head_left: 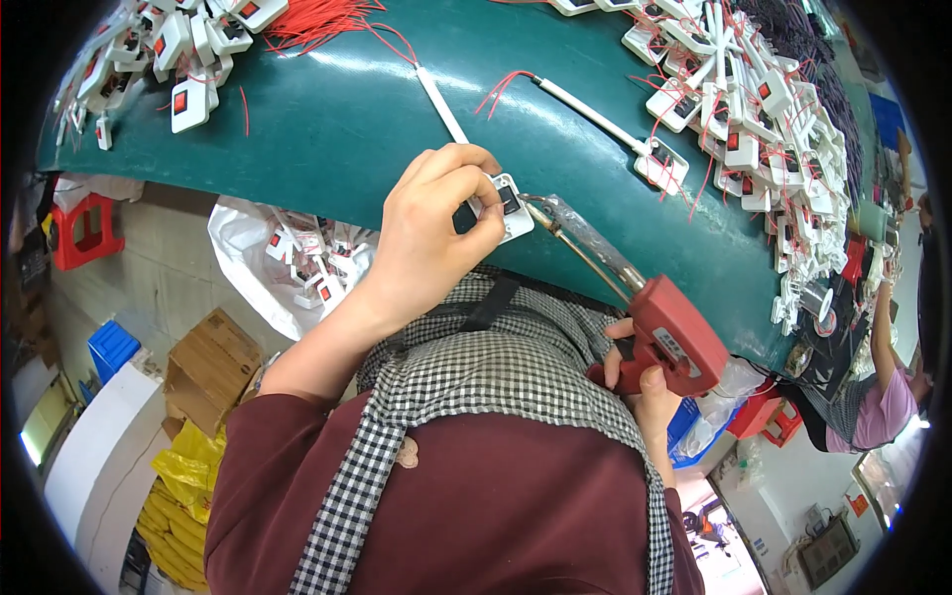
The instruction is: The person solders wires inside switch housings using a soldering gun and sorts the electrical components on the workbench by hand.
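Observation:
My left hand [436, 218] pinches a small white plastic switch housing [517, 224] with a dark switch in its open back, at the table's near edge. A white stem [441, 107] with red wires at its far end points away just beyond my fingers; its join to the housing is hidden. My right hand [650, 407] grips a red soldering gun [679, 332] by its handle. The gun's long metal tip reaches left to the housing's right side; whether it touches a contact is too small to tell. Another stemmed housing [661, 166] lies to the right, back up, red wires showing.
Piles of white switch pieces [188, 104] lie at the far left and on the right [754, 149] of the green table [327, 139]. Red wires [307, 22] are bunched at the back. A white sack [243, 248] of switch pieces stands below the left edge. Another person [878, 407] sits far right.

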A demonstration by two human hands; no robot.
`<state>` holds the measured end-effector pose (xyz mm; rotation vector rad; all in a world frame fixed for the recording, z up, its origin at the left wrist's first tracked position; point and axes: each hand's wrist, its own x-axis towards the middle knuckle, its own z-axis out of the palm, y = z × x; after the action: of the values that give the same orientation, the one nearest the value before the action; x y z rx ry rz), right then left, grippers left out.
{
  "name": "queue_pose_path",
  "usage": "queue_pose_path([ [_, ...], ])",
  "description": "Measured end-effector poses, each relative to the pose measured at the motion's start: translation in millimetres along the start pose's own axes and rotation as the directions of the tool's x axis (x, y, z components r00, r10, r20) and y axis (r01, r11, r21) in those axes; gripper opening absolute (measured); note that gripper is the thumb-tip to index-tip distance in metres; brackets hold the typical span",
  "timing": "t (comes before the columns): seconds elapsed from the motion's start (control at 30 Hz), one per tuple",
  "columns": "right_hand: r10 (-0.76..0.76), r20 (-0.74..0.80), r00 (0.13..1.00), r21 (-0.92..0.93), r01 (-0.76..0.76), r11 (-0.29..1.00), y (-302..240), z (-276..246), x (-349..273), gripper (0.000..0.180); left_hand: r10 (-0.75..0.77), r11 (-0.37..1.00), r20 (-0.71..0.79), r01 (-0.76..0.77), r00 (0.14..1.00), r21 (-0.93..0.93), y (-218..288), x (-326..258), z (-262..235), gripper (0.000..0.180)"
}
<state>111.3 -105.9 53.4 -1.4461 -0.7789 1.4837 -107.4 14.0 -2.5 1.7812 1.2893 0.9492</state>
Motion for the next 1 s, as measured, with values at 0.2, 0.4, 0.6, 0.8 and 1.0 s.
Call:
queue_pose_path([
  [0.2,-0.048,-0.05,0.998,-0.002,0.048,0.999,3,4,1,0.075,0.02,0.999,0.019,-0.021,1.0,0.025,1,0,-4,0.007],
  [0.4,-0.183,-0.09,0.979,0.014,0.185,0.983,6,-4,3,0.066,0.246,0.944,-0.168,-0.197,0.954,0.265,-14,26,-30,0.007],
  [0.6,-0.213,-0.095,0.972,0.025,0.216,0.976,6,-6,2,0.064,0.218,0.748,-0.223,-0.016,0.95,0.664,-64,76,-95,0.014],
  [0.8,-0.215,-0.091,0.972,0.033,0.218,0.975,8,-8,1,0.064,0.082,0.804,-0.168,0.035,0.982,0.594,-77,92,-103,0.011],
  [1.0,-0.22,-0.11,0.969,0.021,0.224,0.974,6,-3,3,0.066,0.234,0.853,-0.182,-0.112,0.955,0.509,-69,79,-108,0.01],
])
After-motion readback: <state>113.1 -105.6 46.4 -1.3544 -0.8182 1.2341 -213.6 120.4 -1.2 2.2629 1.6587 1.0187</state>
